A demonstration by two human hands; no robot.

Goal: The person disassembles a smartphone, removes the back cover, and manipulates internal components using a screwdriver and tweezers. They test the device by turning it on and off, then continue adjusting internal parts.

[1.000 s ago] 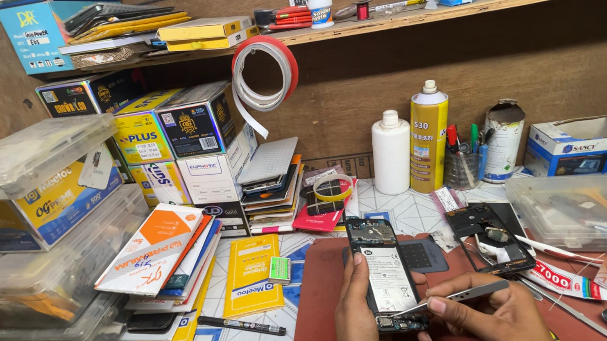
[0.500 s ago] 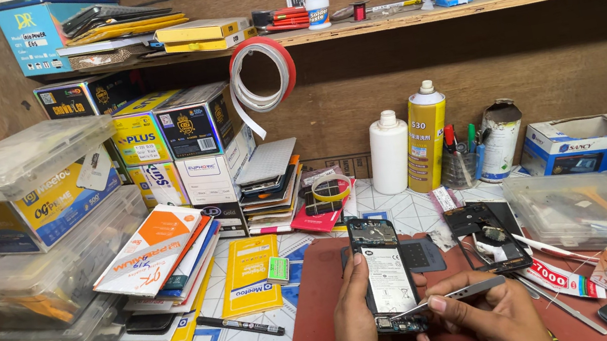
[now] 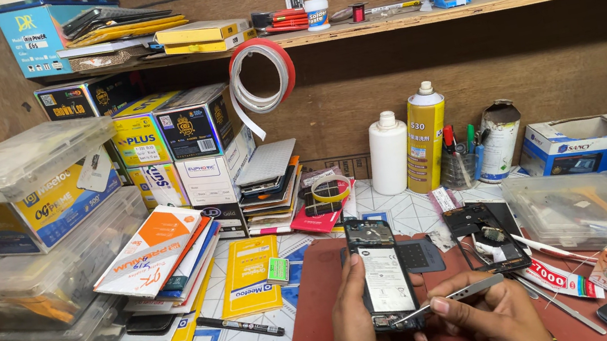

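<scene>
A person at a cluttered repair bench holds an opened smartphone (image 3: 383, 275), its back cover off and battery showing, upright in the left hand (image 3: 355, 328), whose fingers wrap the phone's left edge and lower end. The phone's long axis runs away from the body, top end pointing toward the back wall, above a dark red work mat (image 3: 320, 309). The right hand (image 3: 496, 319) comes in from the right, thumb and fingers pinched on one pair of metal tweezers (image 3: 451, 298); the tool lies almost crosswise to the phone, its tip at the handset's lower end, just right of the left hand's fingers. The right hand is thus the one nearer the working point; the left only steadies the phone. To the right on the bench lies a second dismantled phone (image 3: 484, 228), beside one clear plastic tray (image 3: 585, 211). Against the wall stand one white plastic bottle (image 3: 389, 154) and one yellow spray can (image 3: 426, 136). Three lidded clear bins (image 3: 42, 242) are stacked at left, and one roll of red-edged tape (image 3: 264, 76) hangs from the shelf above.
</scene>
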